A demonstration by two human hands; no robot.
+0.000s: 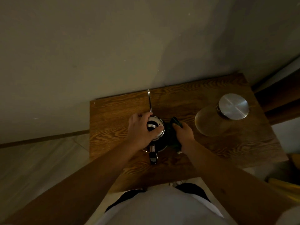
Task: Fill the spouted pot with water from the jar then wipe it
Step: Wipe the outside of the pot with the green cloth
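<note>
The shiny metal spouted pot (155, 127) stands upright on the wooden table (113, 114), its thin spout pointing away and its dark handle toward me. My left hand (141, 130) is clamped over its lid from above. My right hand (183, 132) presses a dark green cloth (176, 123) against the pot's right side. A glass jar (214, 120) with a round metal lid stands to the right, apart from both hands. How much water either vessel holds cannot be seen.
The small table sits against a plain wall, with pale floor to its left and right. Something yellow (282, 187) lies low at the right edge. My white-clothed torso is close to the table's near edge.
</note>
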